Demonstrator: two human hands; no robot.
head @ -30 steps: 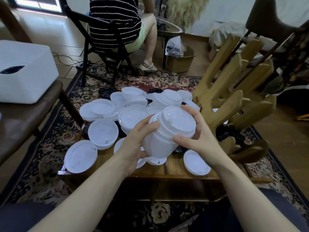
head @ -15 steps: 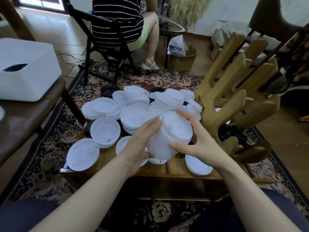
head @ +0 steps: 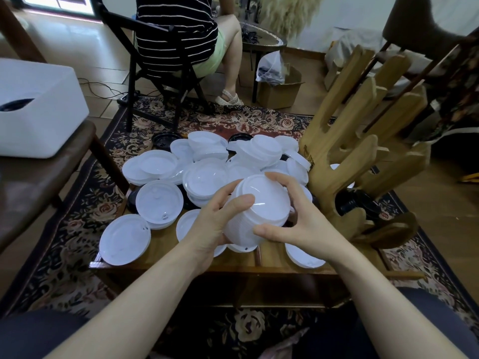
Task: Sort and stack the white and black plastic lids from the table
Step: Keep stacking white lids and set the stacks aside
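Both my hands hold a tall stack of white lids just above the low wooden table. My left hand wraps the stack's left side, thumb across the top rim. On the right side my right hand curls fingers over the top and thumb under. Behind them lies a heap of loose white lids, with single ones near the front left edge. Black lids peek out at the far edge and another black pile sits at the right.
A wooden cactus-shaped rack stands at the table's right side, close to my right hand. A white bin rests on a brown seat at the left. Beyond the table, a person in a striped top sits on a black chair.
The stack has dropped lower toward the table and tilted with its top facing away. My left thumb now lies over the top rim and my right fingers reach further across it.
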